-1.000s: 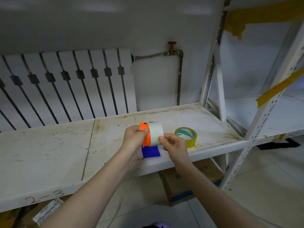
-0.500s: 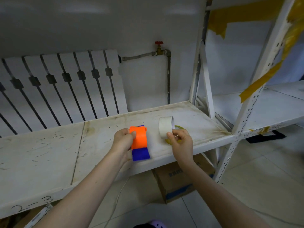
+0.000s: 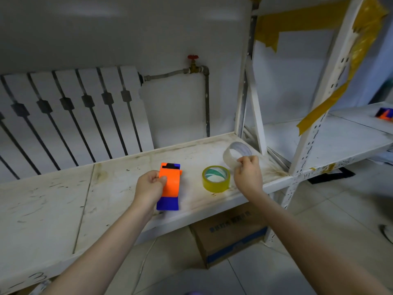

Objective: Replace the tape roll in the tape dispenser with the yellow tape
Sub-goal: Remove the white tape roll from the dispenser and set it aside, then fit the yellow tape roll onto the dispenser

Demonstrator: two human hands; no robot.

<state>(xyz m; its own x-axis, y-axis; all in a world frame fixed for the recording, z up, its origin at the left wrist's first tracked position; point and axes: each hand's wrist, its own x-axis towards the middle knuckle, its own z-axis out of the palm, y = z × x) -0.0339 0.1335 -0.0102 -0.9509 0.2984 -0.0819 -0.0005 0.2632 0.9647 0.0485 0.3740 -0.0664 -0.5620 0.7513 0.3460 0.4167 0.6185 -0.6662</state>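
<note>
Two rolls are out on the white metal shelf (image 3: 119, 188), and the one that matters, the yellow tape roll (image 3: 215, 178), lies flat on its side with its open core facing up, between the hands. The right hand (image 3: 247, 174) is just beside it, to its right and slightly behind; the fingers are pinched on the rim of a clear tape roll (image 3: 237, 154), which it holds tilted at the far right end of the shelf, close to the upright post. The left hand (image 3: 150, 189) grips the orange and blue tape dispenser (image 3: 170, 186) by its left side, thumb and fingers closed on the orange body; the dispenser's long axis runs away from the person, blue end nearest. The yellow roll sits to the right of the dispenser, apart from it, so the right hand is the nearer one and would need only to let go of the clear roll and come a little leftward.

The shelf is scuffed and stained. Behind stands a white radiator (image 3: 70, 116) with a red-handled valve (image 3: 193, 58); a cardboard box (image 3: 230, 233) rests on the tiled floor below.
</note>
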